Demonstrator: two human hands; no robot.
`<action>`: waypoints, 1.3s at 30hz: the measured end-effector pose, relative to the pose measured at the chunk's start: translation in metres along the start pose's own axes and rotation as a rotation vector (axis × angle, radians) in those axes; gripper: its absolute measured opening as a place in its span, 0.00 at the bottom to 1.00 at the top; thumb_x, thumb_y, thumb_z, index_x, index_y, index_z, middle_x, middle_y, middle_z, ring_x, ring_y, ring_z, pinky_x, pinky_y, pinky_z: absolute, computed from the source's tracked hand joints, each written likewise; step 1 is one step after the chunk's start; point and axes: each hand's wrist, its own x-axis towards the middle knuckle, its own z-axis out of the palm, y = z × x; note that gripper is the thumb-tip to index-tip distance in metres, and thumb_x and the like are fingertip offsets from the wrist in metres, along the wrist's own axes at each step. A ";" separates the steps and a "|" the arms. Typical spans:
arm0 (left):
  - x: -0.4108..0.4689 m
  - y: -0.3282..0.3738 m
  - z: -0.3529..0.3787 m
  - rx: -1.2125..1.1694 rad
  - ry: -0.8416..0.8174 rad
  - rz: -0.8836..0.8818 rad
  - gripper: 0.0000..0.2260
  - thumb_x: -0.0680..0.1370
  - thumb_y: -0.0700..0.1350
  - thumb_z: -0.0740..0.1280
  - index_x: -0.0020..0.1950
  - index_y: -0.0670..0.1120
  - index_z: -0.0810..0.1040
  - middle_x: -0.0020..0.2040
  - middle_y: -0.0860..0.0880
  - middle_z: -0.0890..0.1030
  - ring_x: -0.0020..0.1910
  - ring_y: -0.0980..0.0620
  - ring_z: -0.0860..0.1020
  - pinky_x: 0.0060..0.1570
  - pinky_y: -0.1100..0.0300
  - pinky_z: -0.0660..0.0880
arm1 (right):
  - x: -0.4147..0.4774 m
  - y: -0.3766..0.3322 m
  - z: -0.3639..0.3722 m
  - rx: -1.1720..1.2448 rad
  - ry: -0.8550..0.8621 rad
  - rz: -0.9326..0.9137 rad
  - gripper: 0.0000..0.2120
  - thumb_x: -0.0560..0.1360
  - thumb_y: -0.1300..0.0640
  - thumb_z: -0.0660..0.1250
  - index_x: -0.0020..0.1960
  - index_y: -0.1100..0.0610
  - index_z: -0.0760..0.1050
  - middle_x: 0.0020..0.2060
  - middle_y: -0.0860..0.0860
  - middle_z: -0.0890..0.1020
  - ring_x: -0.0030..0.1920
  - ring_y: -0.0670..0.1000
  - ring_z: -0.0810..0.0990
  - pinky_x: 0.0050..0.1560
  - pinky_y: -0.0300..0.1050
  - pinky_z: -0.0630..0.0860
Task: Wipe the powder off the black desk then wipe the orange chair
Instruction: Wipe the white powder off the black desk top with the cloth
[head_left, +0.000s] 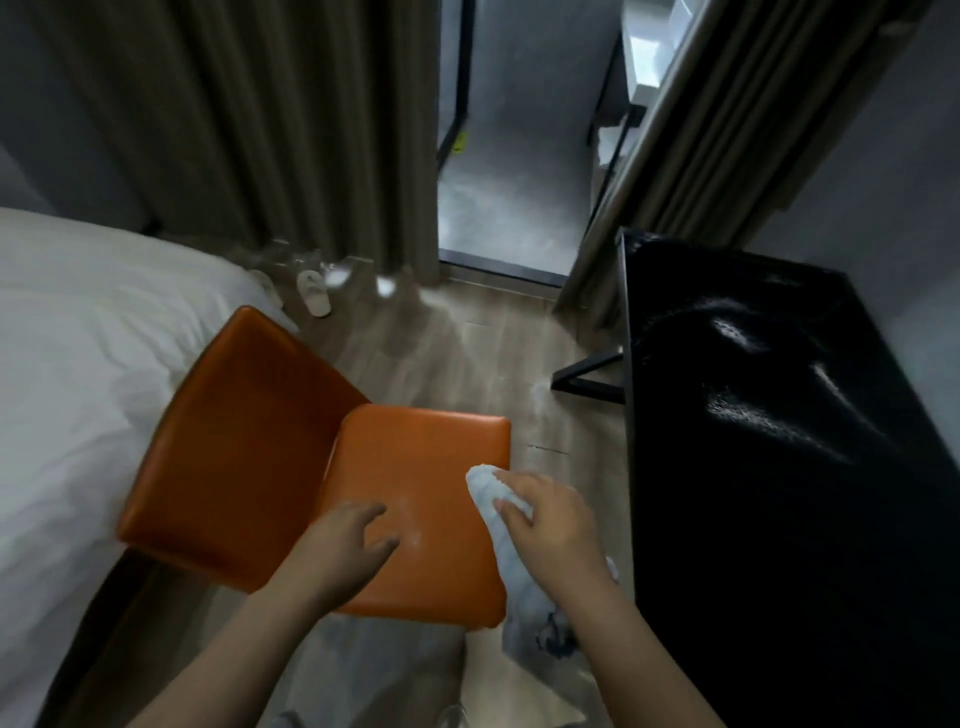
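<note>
Left hand: fingers loosely spread and a little bent over the seat; contact with the seat cannot be told.
Right hand: fingers curled over the cloth, gripping it at the seat's right edge.
Cloth: pale and bunched, with a long tail hanging off the seat toward the floor.
Orange chair: between bed and desk, backrest toward the bed; a faint white powder smudge lies between the hands.
Risk, seat: the smooth seat likely lets the powder smear rather than lift, more so if the cloth is already loaded.
Risk, chair: a hard sideways stroke may skate it on the floor unless the left hand steadies it.
Risk, tail: the dangling end may drag and shed powder below.
Black desk: glossy, just right of the chair; pale powder streaks show on it, so the first step looks unfinished.
Floor: wood-look planks, with a whitish haze near the desk leg.
Bed: white cover, left.
Far: slippers, curtains, glass door.
</note>
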 end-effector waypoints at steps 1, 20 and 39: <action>-0.006 -0.010 -0.003 -0.007 0.009 -0.020 0.25 0.80 0.57 0.60 0.75 0.48 0.65 0.73 0.50 0.68 0.71 0.52 0.67 0.68 0.58 0.65 | -0.001 -0.009 0.007 0.020 -0.020 -0.005 0.16 0.80 0.48 0.58 0.66 0.44 0.73 0.61 0.42 0.78 0.60 0.45 0.76 0.62 0.43 0.72; -0.118 -0.316 -0.143 -0.186 0.180 -0.215 0.22 0.78 0.56 0.63 0.71 0.50 0.70 0.69 0.50 0.73 0.66 0.51 0.72 0.65 0.56 0.69 | -0.016 -0.296 0.174 0.020 -0.144 -0.198 0.17 0.79 0.51 0.63 0.67 0.48 0.74 0.64 0.45 0.77 0.65 0.46 0.74 0.60 0.32 0.63; -0.020 -0.412 -0.262 -0.185 0.245 -0.196 0.23 0.80 0.55 0.60 0.74 0.50 0.64 0.72 0.51 0.68 0.69 0.53 0.68 0.66 0.62 0.64 | 0.135 -0.399 0.214 0.072 -0.072 -0.048 0.14 0.79 0.40 0.56 0.59 0.43 0.75 0.53 0.43 0.81 0.54 0.44 0.79 0.59 0.49 0.77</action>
